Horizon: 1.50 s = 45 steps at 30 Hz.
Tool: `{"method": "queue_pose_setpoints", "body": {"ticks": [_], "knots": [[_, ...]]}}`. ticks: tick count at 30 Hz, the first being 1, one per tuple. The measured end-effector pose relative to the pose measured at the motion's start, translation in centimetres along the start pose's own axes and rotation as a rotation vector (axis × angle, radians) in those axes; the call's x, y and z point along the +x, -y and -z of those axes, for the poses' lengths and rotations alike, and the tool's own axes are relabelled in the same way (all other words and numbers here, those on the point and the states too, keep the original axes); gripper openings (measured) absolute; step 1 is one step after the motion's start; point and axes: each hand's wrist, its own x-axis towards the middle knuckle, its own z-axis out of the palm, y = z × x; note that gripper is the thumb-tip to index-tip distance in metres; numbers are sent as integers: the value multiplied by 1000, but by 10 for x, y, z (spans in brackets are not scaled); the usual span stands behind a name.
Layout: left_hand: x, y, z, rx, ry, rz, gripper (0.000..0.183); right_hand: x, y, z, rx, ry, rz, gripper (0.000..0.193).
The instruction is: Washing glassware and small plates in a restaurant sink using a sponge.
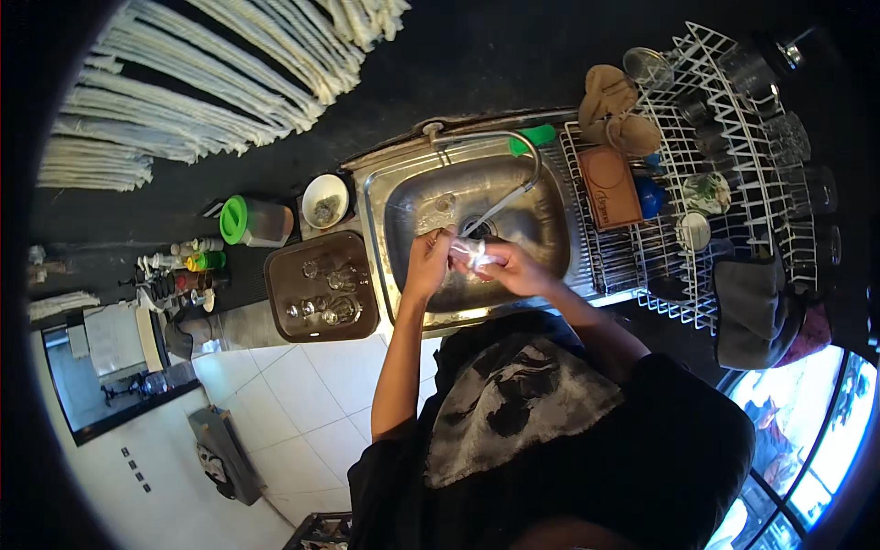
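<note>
Over the steel sink [403, 197], both hands hold what looks like a small clear drinking glass [471, 256], wet and shiny. My left hand [429, 260] closes on its left end. The fingers of my right hand [515, 267] wrap its right end. From the curved faucet [539, 158] a white stream of water slants down toward the glass and the drain. My fingers hide much of the glass, so its exact shape is unclear.
Left of the sink lies a brown tray [278, 266] with several clear glass pieces. Behind it stand a white bowl [325, 188] and a green-lidded container [257, 222]. To the right, a white wire dish rack [655, 137] holds glasses and cups; grey cloth [753, 307] hangs there.
</note>
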Motion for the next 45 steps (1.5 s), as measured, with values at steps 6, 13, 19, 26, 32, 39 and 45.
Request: {"method": "queue_pose_setpoints", "body": {"ticks": [6,13,19,26,32,39,45], "knots": [[12,-30,-39,125,-150,7,36,-10,-10,-5,-742,-517,312,14],[22,-26,-36,-132,-99,102,29,-10,0,-10,-387,-754,254,22],[20,-30,-32,-55,-65,-18,22,1,-12,-3,-325,-658,204,20],[28,-16,-13,-72,12,-112,15,11,-37,-11,1018,-285,-37,33],[-5,94,26,-537,-449,205,22,56,-31,-4,860,-580,-161,25],[-45,153,47,-545,-506,323,31,154,-71,-24,411,-208,-384,32],[-38,168,41,-659,-453,347,22,266,-73,-92,358,-15,-273,47]]}}
